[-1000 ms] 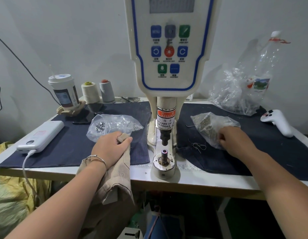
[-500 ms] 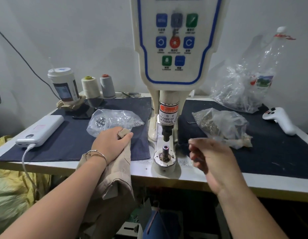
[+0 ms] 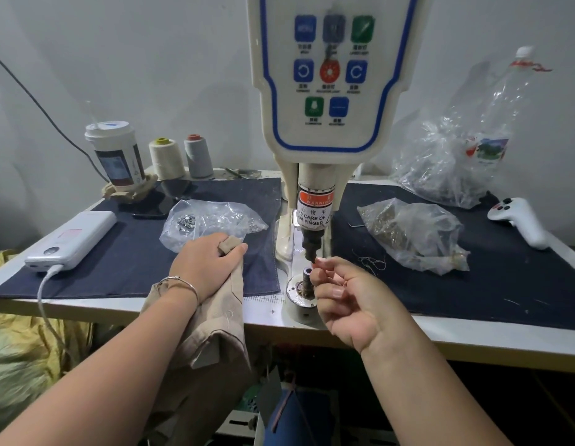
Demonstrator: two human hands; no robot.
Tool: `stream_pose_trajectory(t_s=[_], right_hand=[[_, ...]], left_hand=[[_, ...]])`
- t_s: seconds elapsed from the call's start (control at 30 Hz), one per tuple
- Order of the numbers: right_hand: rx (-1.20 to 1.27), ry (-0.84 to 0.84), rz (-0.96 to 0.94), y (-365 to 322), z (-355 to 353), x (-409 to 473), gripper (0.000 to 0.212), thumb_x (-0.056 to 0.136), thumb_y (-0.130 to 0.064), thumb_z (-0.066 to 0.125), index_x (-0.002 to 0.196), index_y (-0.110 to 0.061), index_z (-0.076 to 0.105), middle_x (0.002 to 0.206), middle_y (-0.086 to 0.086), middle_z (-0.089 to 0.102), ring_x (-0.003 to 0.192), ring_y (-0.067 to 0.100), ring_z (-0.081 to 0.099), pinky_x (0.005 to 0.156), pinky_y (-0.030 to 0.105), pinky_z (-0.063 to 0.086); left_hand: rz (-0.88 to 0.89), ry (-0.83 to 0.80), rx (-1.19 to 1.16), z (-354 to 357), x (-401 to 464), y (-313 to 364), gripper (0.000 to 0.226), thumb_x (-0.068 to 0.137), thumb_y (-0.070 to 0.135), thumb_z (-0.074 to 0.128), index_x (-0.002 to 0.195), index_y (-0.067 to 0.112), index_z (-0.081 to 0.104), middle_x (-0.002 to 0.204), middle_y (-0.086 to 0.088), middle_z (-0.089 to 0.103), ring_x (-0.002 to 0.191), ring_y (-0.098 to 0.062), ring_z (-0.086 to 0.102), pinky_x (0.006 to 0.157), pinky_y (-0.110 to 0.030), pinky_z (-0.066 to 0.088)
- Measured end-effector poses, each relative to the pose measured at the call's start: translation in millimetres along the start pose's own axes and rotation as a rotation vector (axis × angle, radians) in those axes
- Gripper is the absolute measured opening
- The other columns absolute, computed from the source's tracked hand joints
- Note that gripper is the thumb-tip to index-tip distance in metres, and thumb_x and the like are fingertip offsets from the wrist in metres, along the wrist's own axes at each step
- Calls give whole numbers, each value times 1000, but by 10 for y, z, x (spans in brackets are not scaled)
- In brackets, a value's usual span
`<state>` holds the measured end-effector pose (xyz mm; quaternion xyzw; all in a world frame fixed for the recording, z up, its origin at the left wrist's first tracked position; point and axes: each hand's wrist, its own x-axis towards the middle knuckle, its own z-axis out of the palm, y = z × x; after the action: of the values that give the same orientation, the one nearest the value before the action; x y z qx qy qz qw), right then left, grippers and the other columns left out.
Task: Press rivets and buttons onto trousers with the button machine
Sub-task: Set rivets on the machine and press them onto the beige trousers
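The white button machine (image 3: 328,91) stands at the table's middle, its dark upper punch (image 3: 312,244) above the round lower die (image 3: 304,284). My right hand (image 3: 347,297) is at the gap between them, fingertips pinching a small piece up at the punch tip; the piece itself is too small to make out. My left hand (image 3: 209,265) grips the beige trousers (image 3: 212,320) at the table's front edge, left of the die, and the cloth hangs down over the edge. A clear bag of silver buttons (image 3: 212,220) lies just behind that hand.
A bag of brass-coloured rivets (image 3: 408,236) lies right of the machine on dark denim (image 3: 521,284). Behind it sit a larger plastic bag (image 3: 450,162) and a white controller (image 3: 521,220). At left are a power bank (image 3: 70,239) with cable, a cup (image 3: 115,156) and two thread cones (image 3: 180,157).
My right hand left the rivet bag, swung in towards me and then rose to the punch tip with something pinched. My left hand stayed on the trousers.
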<state>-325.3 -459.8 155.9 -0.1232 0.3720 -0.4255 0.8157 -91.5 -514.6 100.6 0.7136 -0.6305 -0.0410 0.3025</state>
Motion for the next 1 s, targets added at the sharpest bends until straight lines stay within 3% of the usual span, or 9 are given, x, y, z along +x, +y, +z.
stream_pose_trajectory(t_s=[0.4,0.73,0.83,1.0], right_hand=[[48,12,-33,4,1,8,11,89,-1,51,78,-2,52,55,12,59,26,6,35,25,12,22],[85,-28,-68,20,23,-72,5,84,3,49,87,-1,52,54,10,57,28,6,34,27,12,21],[121,-69,-63,20,26,-102,23,72,-2,51,95,-1,51,54,7,52,29,7,32,28,13,20],[86,-56,-168,151,-16,-253,26,77,-10,53,99,4,58,60,7,55,33,9,35,30,15,23]], left_hand=[[-9,1,-14,1,0,-6,38,90,48,57,70,15,57,69,3,62,70,-18,56,64,-33,41],[8,6,-16,12,5,-24,35,90,49,57,71,20,58,69,7,61,68,-12,55,60,-30,37],[5,1,-8,13,6,-28,35,91,50,57,71,21,58,69,8,61,68,-10,54,60,-30,36],[1,0,-23,-6,-18,0,38,90,48,58,67,18,53,65,5,59,65,-13,54,56,-28,35]])
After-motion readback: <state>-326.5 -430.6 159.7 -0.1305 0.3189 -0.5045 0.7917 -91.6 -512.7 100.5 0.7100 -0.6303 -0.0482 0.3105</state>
